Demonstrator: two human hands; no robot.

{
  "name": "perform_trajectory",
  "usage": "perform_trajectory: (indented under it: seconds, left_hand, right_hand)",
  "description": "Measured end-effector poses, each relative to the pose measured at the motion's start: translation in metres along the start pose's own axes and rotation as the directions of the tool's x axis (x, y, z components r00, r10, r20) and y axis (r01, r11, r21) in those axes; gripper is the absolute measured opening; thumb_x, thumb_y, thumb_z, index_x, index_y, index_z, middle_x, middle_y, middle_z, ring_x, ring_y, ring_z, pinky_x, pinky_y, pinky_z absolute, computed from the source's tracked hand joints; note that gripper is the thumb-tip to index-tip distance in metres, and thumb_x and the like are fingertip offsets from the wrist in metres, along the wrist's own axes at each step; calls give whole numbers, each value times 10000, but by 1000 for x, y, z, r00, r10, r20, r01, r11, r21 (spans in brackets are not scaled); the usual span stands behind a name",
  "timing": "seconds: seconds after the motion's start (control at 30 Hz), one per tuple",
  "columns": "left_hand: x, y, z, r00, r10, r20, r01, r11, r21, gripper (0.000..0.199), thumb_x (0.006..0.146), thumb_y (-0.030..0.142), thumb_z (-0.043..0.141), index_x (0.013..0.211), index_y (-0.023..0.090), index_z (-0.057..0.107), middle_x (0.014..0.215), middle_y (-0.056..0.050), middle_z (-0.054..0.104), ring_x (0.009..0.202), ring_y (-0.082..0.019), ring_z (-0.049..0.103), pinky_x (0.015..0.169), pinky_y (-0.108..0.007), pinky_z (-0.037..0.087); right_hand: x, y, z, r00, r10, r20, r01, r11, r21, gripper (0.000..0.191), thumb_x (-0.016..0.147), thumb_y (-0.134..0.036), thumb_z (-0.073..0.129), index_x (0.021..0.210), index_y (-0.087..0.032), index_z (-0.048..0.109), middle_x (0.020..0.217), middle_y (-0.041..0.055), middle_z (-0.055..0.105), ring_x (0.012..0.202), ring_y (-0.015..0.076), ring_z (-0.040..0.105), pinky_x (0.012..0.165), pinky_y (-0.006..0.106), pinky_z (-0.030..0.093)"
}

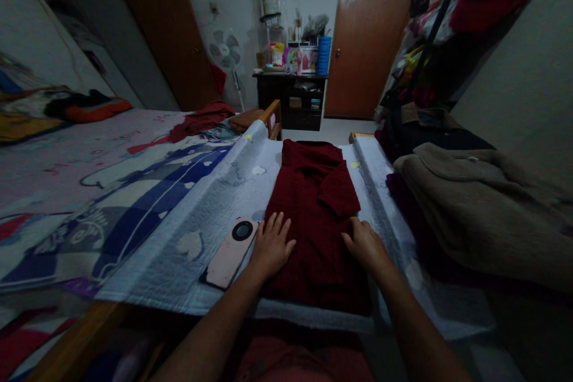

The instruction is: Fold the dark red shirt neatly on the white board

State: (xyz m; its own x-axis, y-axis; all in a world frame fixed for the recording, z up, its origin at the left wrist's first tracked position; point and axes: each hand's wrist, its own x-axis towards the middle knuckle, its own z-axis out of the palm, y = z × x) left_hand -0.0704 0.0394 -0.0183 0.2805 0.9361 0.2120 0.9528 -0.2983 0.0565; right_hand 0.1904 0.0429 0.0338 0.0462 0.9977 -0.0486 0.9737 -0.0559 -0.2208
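Head view shows a dark red garment point(313, 239) laid out lengthwise on a pale blue quilted cover point(179, 274), running from the cover's far edge almost to its near edge. One sleeve point(339, 191) lies folded over the garment's right side, its end close to the right border of the cloth. The person's left hand point(272, 245) rests flat, fingers spread, across the garment's left edge. The right hand point(367, 245) is at the opposite edge, below the sleeve, with its fingers bent and the thumb over the fabric (whether it pinches the cloth, I cannot tell). The two hands are apart, with the red fabric between them.

Just beside the left hand, toward the cover's near left corner, a pink phone point(230, 259) lies slantwise, its round dark camera point(242, 230) facing up. Beyond the cover's left edge spreads a bed point(89, 149) with a blue and white patterned cloth point(147, 215). Along the right edge a brownish-grey coat point(487, 209) lies on a heap of clothes. Past the far edge, well apart from the hands, stand a white fan point(225, 51) and a dark cabinet point(290, 113) beside a brown door point(362, 36).
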Motion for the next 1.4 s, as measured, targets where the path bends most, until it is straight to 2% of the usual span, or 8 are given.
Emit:
perform_trajectory:
  seconds: [0.23,0.4,0.67,0.9,1.03,1.17,1.27,1.4]
  left_hand:
    - [1,3,-5,1000,5,-19,-6,999,-38,494,901,371,497,1363,194,503,1495,-134,392,1407,-312,285,1127,-563,203]
    - [10,16,-14,984,175,-21,-176,967,-183,478,840,94,459,1297,201,549,1449,-93,466,1382,-246,342,1153,-543,174]
    - [62,60,-21,932,354,-76,-344,800,-491,658,798,36,405,1439,183,380,1530,-67,346,1427,-182,246,1169,-414,219]
    - [116,67,-5,974,154,165,57,537,-842,410,919,329,418,1239,125,573,1248,-115,626,1144,-201,581,1002,-332,436]
    - [136,71,-5,954,85,287,171,632,-756,441,705,364,717,1072,133,637,1079,-107,680,969,-235,636,854,-309,490]
    - [146,77,-5,957,32,290,190,684,-705,335,565,100,717,892,152,667,968,-83,689,959,-249,617,877,-318,449]
    - [150,77,-7,955,29,297,214,626,-750,330,565,8,589,850,153,669,923,-57,692,934,-213,616,845,-273,444]
    - [153,65,-15,933,21,358,302,491,-817,241,610,60,509,798,136,639,735,-18,654,660,-150,597,625,-233,454]
  right_hand:
    - [-6,4,3,1000,2,-4,-2,999,54,388,880,-254,510,1256,-159,491,1097,129,596,993,231,601,826,305,414]
    - [-7,3,1,997,-51,-52,54,996,65,326,860,-165,494,1177,-153,566,1078,115,607,1057,226,558,916,305,396]
    - [-17,-12,7,968,-199,-155,229,951,208,426,829,-131,465,1247,-120,550,1233,150,560,1179,244,502,1031,354,382]
    - [-35,-30,17,913,-396,-102,405,842,356,529,790,-166,542,1317,-140,503,1504,153,326,1357,273,343,1109,438,317]
    - [-38,-34,15,878,-477,-41,451,797,401,548,770,-212,611,1302,-112,529,1496,197,333,1382,307,304,1125,460,286]
    - [-36,-31,6,847,-531,-29,453,691,563,463,820,-265,593,1267,-152,559,1431,150,456,1339,267,396,1107,425,331]
    - [-31,-21,4,892,-438,-110,389,623,678,331,937,-239,398,1214,-206,578,1226,70,635,1157,190,573,1010,361,441]
    - [-21,-3,20,920,-251,-300,374,790,485,361,909,-129,353,1167,-167,603,1289,107,599,1250,218,504,1072,421,378]
